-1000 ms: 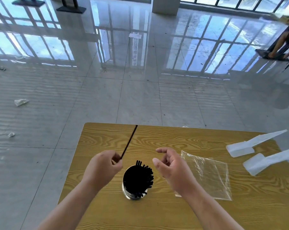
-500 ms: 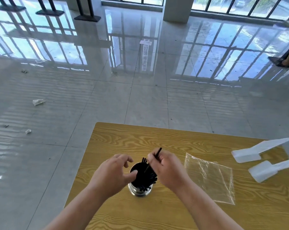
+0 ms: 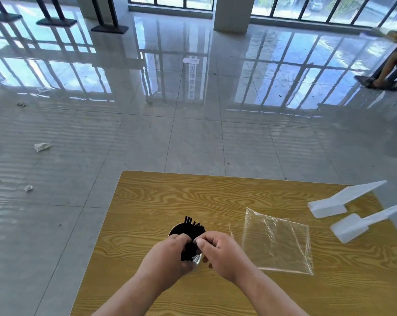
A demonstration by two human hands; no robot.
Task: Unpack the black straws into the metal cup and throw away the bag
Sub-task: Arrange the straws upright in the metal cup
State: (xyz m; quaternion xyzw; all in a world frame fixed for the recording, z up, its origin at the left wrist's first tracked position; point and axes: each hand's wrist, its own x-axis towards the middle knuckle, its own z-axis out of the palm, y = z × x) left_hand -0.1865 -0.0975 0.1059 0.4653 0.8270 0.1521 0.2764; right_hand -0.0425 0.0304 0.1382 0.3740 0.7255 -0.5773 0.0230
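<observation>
On the bench (image 3: 147, 201): your cup, bag and both hands sit near its middle, towards you.
Bag (image 3: 277, 240): flat and empty-looking on the bench, just right of your right hand (image 3: 222, 254); it is not touching the cup.
Bag's long axis: roughly away from you and slightly leftward, with its near left corner closest to your right hand.
Nearer hand: your right, clearly; your left hand (image 3: 168, 258) has the cup between it and the bag.
Cup (image 3: 196, 258): upright between your hands, mostly hidden by them.
Straws (image 3: 193, 224): standing in the cup, tips fanned at its far rim.
Fingers: both sets curled in over the cup and meeting at the straws; I can't tell whether they pinch one or only tidy them.
Judged next: reach right for the bag.
</observation>
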